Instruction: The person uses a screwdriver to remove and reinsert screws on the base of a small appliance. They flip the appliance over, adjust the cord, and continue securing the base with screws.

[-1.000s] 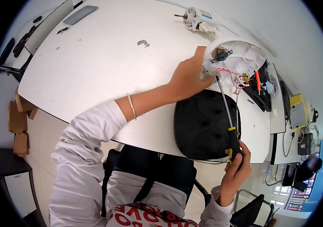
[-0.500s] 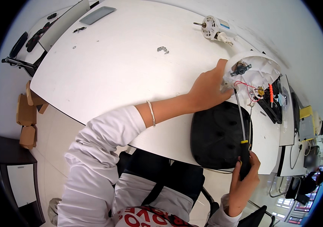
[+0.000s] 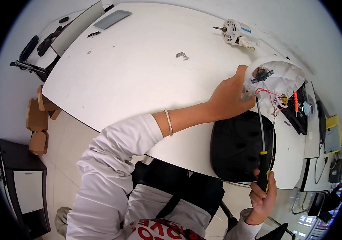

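A white plastic fan housing [image 3: 295, 72] stands on its side at the right of the table, its hollow inside showing a dark metal bracket [image 3: 262, 75] and red wires [image 3: 268, 93]. My left hand [image 3: 232, 96] grips its left rim, thumb low near the wires. My right hand [image 3: 264, 199] is closed around the black-and-yellow handle of a long screwdriver [image 3: 263, 136]. The tip reaches the housing's lower edge by my left thumb; whether it sits in a screw cannot be made out. Below the shaft lies a black rounded base plate [image 3: 235, 146].
A white fan motor [image 3: 235, 33] with a metal shaft lies behind the housing. A black tray [image 3: 297, 118] and an orange-red stick-like object [image 3: 296, 101] are at the right. A small grey pile [image 3: 182, 56] and a grey tray [image 3: 113, 19] lie farther left.
The whole view has shifted, so everything sits slightly farther right. My right fingers have curled and turned around the screwdriver handle, showing more yellow. My left hand keeps its hold on the housing.
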Action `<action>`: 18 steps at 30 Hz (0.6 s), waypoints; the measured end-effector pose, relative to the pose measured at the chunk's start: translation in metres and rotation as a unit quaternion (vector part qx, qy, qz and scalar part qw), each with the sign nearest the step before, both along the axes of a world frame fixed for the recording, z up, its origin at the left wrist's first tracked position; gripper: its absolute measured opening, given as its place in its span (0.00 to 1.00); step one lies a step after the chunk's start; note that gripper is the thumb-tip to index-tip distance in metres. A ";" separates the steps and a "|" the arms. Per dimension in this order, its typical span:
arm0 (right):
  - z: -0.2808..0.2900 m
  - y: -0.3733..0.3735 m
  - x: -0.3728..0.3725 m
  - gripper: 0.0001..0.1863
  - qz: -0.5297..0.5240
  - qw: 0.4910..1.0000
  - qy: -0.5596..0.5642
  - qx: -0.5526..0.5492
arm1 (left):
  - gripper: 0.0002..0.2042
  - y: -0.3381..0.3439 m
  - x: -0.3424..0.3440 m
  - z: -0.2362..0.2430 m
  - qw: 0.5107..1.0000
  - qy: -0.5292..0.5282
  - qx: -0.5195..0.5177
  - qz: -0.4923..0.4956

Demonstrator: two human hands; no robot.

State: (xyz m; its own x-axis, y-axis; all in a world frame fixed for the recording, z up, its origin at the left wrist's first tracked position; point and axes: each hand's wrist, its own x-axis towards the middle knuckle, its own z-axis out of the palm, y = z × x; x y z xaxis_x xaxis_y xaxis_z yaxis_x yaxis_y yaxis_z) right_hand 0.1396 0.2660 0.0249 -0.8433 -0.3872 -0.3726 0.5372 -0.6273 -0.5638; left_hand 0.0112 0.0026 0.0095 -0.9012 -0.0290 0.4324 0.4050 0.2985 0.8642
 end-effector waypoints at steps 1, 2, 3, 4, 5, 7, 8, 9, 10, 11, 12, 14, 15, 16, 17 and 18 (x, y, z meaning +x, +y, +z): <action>-0.001 0.000 0.001 0.23 0.001 0.998 -0.037 -0.057 | 0.30 0.001 0.000 -0.001 1.000 0.001 -0.003 0.004; -0.001 -0.001 0.003 0.24 0.002 0.991 -0.075 -0.115 | 0.31 0.002 -0.001 -0.001 1.000 0.003 -0.007 0.008; 0.001 -0.003 0.005 0.26 0.003 0.979 -0.111 -0.172 | 0.31 0.003 -0.001 -0.002 1.000 0.005 -0.010 0.012; 0.003 -0.005 0.007 0.27 0.003 0.967 -0.135 -0.218 | 0.30 0.003 -0.001 -0.002 1.000 0.010 -0.018 0.018; 0.006 -0.008 0.009 0.28 0.001 0.952 -0.159 -0.263 | 0.30 0.003 -0.002 -0.003 0.999 0.015 -0.026 0.023; 0.006 -0.011 0.010 0.30 0.009 0.922 -0.183 -0.341 | 0.26 0.004 -0.004 -0.002 0.999 0.026 -0.021 0.019; 0.004 -0.012 0.010 0.31 0.020 0.908 -0.185 -0.375 | 0.24 0.000 -0.006 -0.002 0.999 0.031 -0.010 0.010; 0.003 -0.012 0.011 0.32 0.030 0.894 -0.189 -0.405 | 0.22 -0.003 -0.006 -0.003 0.999 0.034 0.005 0.002; 0.001 -0.012 0.010 0.32 0.033 0.887 -0.190 -0.419 | 0.20 -0.008 -0.007 -0.003 0.999 0.023 0.026 -0.024; -0.001 -0.012 0.009 0.32 0.037 0.881 -0.191 -0.432 | 0.18 -0.013 -0.009 -0.002 0.998 0.012 0.047 -0.049; -0.003 -0.013 0.008 0.32 0.045 0.872 -0.193 -0.447 | 0.16 -0.019 -0.010 0.000 0.995 0.003 0.066 -0.069; -0.003 -0.013 0.009 0.31 0.024 0.876 -0.204 -0.437 | 0.16 -0.015 -0.010 -0.005 0.998 0.041 0.043 -0.039; -0.001 -0.014 0.011 0.31 0.008 0.875 -0.214 -0.434 | 0.16 -0.010 -0.018 -0.019 0.997 0.073 0.004 -0.005; -0.001 -0.014 0.012 0.31 -0.006 0.873 -0.222 -0.433 | 0.16 -0.011 -0.015 -0.010 0.993 0.106 -0.040 0.027; -0.002 -0.012 0.014 0.32 -0.014 0.871 -0.219 -0.439 | 0.18 -0.009 -0.007 -0.003 1.000 0.000 0.017 -0.014; -0.001 -0.013 0.015 0.32 -0.009 0.878 -0.214 -0.429 | 0.19 -0.009 -0.007 -0.003 0.999 0.017 0.028 -0.028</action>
State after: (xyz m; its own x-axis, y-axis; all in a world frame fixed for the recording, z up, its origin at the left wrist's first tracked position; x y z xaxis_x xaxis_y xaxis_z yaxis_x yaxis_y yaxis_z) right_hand 0.1541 0.2529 0.0239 -0.7064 -0.6679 -0.2342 0.5704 -0.7331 0.3705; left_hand 0.0046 -0.0068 0.0060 -0.8873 -0.0045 0.4612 0.4484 0.2259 0.8648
